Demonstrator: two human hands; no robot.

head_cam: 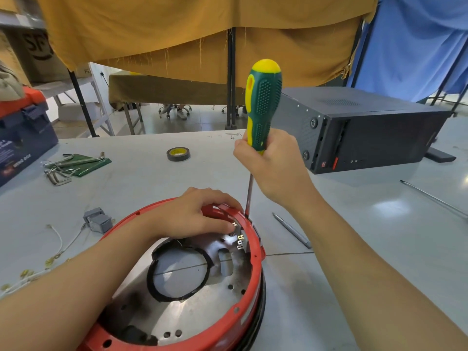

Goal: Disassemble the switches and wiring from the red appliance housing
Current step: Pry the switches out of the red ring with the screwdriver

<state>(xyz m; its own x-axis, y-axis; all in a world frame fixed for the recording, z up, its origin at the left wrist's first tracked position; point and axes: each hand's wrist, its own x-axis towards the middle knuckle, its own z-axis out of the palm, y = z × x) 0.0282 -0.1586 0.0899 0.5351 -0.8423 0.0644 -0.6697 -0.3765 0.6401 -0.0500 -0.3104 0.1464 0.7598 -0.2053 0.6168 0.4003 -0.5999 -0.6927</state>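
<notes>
Materials and surface finishes on the workbench.
The red housing (254,252) is seen as smooth, slightly glossy plastic around a dull, stained metal plate (202,307). The screwdriver (262,107) is shown with a dimpled green-and-yellow plastic handle and a bright metal shaft. Coarse ochre cloth (177,29) is hung behind a smooth, faintly reflective grey table (354,249).

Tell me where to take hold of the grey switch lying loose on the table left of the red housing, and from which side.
Grip the grey switch across its boxy body, coming from above with fingers on its left and right faces. Its terminals seem to stick out toward the red housing, so avoid that end. White wires lie just left of it; stay clear of them.
</notes>
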